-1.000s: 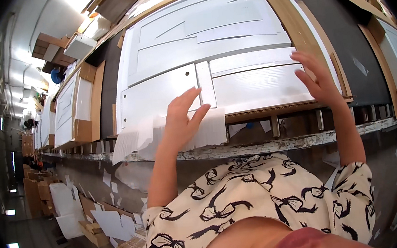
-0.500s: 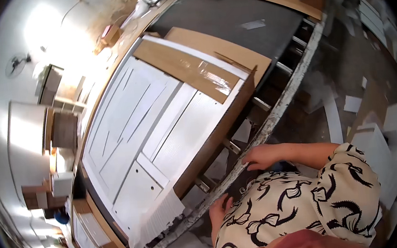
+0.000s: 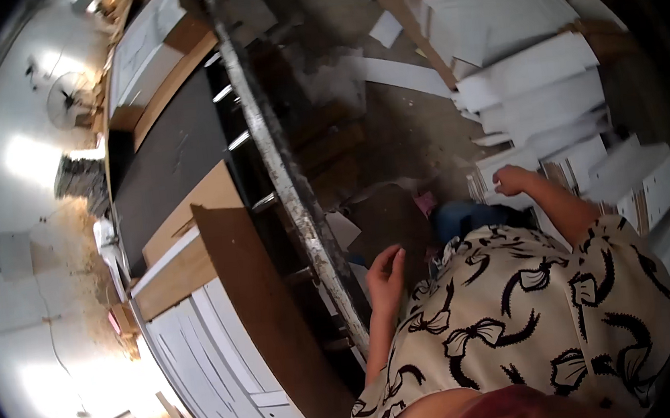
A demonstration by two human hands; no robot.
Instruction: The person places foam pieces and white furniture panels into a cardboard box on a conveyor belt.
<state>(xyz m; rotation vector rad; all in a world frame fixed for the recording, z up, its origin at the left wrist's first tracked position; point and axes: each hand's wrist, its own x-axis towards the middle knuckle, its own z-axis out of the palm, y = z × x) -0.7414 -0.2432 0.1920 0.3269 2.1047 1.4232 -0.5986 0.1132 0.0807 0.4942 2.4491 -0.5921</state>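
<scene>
My left hand (image 3: pixel 387 276) is held beside the worn metal rail of the conveyor (image 3: pixel 298 188), its fingers loosely apart and nothing in them. My right hand (image 3: pixel 514 180) hangs out to the right with its fingers curled in, and no object shows in it. It is nearest to the stacked white panels (image 3: pixel 536 77), apart from them as far as I can see. On the conveyor at the left lies an open brown carton (image 3: pixel 259 297) holding white grooved panels (image 3: pixel 196 359).
Farther along the conveyor, beyond its dark belt (image 3: pixel 171 144), sits another carton with white panels (image 3: pixel 146 46). Loose white strips (image 3: pixel 407 75) and scraps lie on the floor (image 3: pixel 392 135). A fan (image 3: pixel 70 99) stands by the left wall.
My view has swung right, so the carton now sits lower left and the floor stacks show more. My right hand has moved away from the conveyor rail toward the stacks.
</scene>
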